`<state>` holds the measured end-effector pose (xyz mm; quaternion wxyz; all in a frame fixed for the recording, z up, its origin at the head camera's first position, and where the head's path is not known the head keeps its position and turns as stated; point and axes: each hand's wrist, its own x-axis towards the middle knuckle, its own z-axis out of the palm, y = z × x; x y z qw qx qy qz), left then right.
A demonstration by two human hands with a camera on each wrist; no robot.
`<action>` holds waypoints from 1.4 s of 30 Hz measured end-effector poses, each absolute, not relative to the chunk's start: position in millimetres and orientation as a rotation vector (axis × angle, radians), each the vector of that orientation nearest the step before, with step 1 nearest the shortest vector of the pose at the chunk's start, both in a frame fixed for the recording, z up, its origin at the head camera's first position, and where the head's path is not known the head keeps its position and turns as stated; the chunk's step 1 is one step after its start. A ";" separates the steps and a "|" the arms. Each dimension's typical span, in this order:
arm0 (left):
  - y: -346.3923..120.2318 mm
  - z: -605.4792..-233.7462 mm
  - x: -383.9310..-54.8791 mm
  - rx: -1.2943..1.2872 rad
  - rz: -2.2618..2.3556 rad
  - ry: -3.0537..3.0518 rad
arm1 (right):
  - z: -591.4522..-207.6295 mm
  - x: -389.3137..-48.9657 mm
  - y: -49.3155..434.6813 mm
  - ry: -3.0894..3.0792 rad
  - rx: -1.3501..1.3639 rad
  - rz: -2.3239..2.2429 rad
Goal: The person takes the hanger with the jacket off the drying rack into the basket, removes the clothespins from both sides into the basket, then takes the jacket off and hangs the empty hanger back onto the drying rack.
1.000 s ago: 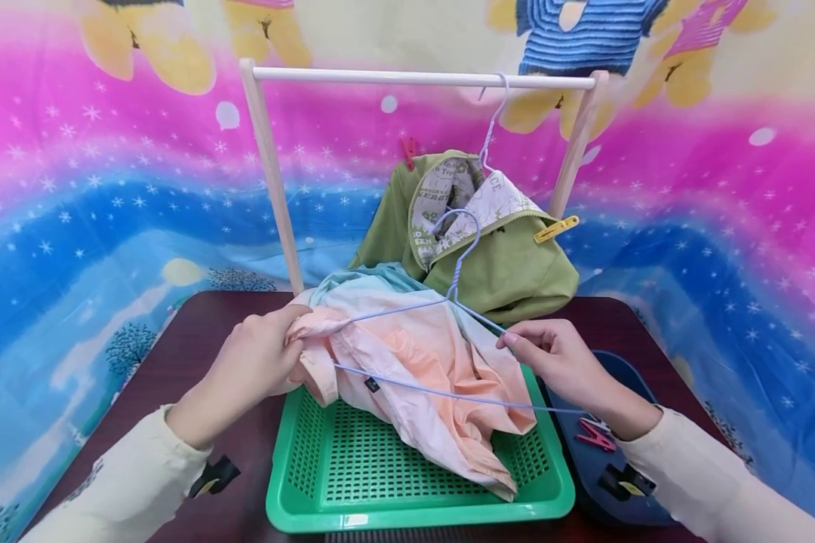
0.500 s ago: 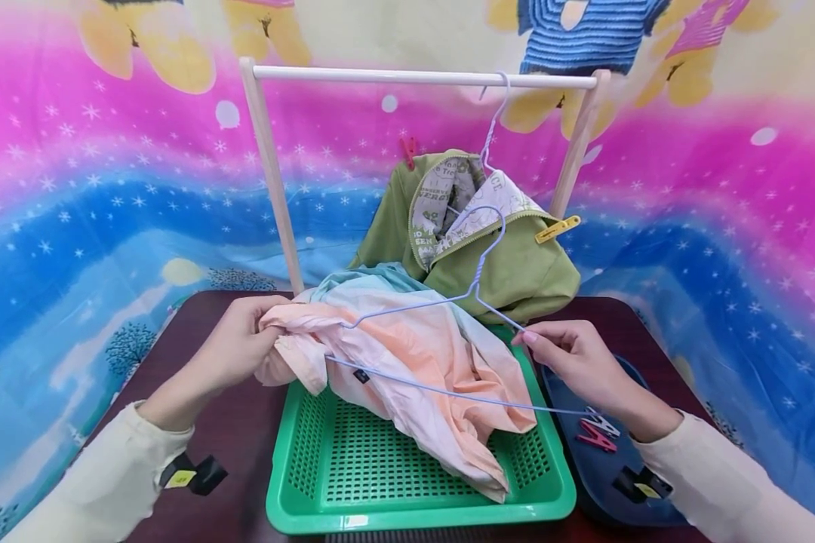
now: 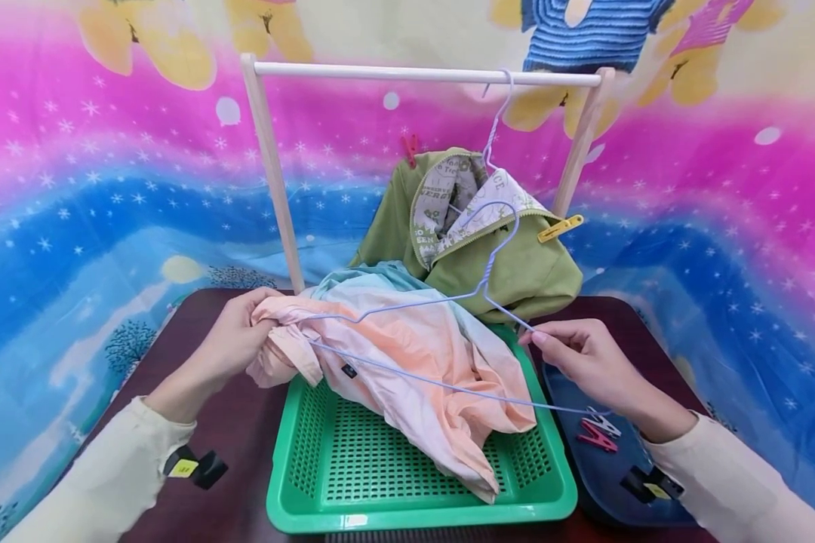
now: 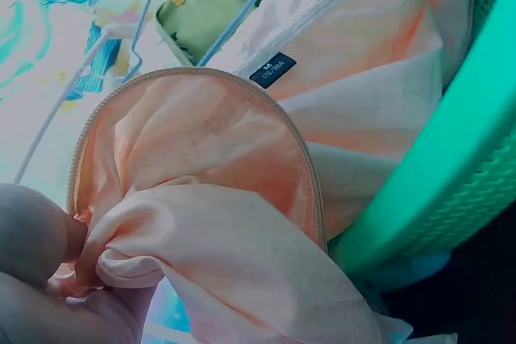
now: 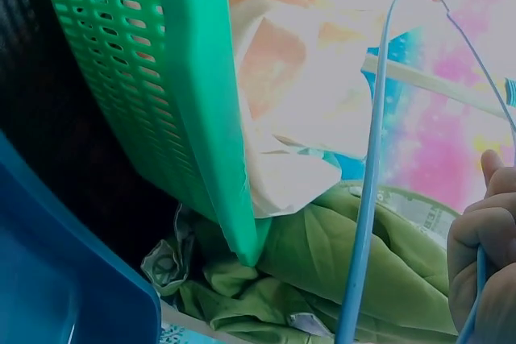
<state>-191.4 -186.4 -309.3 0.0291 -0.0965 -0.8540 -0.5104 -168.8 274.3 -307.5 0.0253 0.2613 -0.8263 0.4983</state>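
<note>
"Reading that black rectangular label [image 4: 272, 70]?"
"'M 170/88A'; left hand [image 3: 226, 347], eight o'clock, pinches the peach-and-teal cloth garment [image 3: 407, 332] over the green plastic basket [image 3: 421, 518]; right hand [image 3: 584, 356], four o'clock, grips the lavender wire hanger [image 3: 490, 265]."

Left fingers [image 3: 250, 299] grip the peach garment [image 3: 414, 339]; right fingers [image 3: 560, 329] pinch the lavender hanger [image 3: 487, 274].

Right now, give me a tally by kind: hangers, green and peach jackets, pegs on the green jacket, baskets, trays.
Hangers: 2
Jackets: 2
Pegs on green jacket: 2
Basket: 1
Tray: 1
Total: 8
</note>
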 end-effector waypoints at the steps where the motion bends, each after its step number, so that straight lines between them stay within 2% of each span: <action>1: -186.8 -310.6 -192.6 -0.289 -1.559 -2.641 | -307.3 -169.0 275.0 -2.547 0.816 1.545; 7: -176.8 -320.6 -193.8 -0.251 -1.481 -2.678 | -304.2 -169.6 277.9 -2.542 0.810 1.547; 14: -149.3 -324.1 -184.5 -0.476 -1.331 -2.816 | -302.6 -169.4 277.6 -2.523 0.780 1.563; 22: -114.7 -326.5 -180.3 -0.529 -1.283 -2.933 | -301.1 -169.3 278.8 -2.505 0.724 1.558; 33: -78.2 -344.4 -170.1 -1.067 -0.929 -2.927 | -302.4 -170.6 279.7 -2.506 0.731 1.574; 38: -74.5 -346.9 -166.0 -1.361 -0.757 -3.113 | -302.4 -171.6 278.9 -2.506 0.730 1.583; 42: -73.6 -346.3 -162.0 -1.459 -0.599 -3.412 | -303.9 -172.3 277.5 -2.510 0.733 1.589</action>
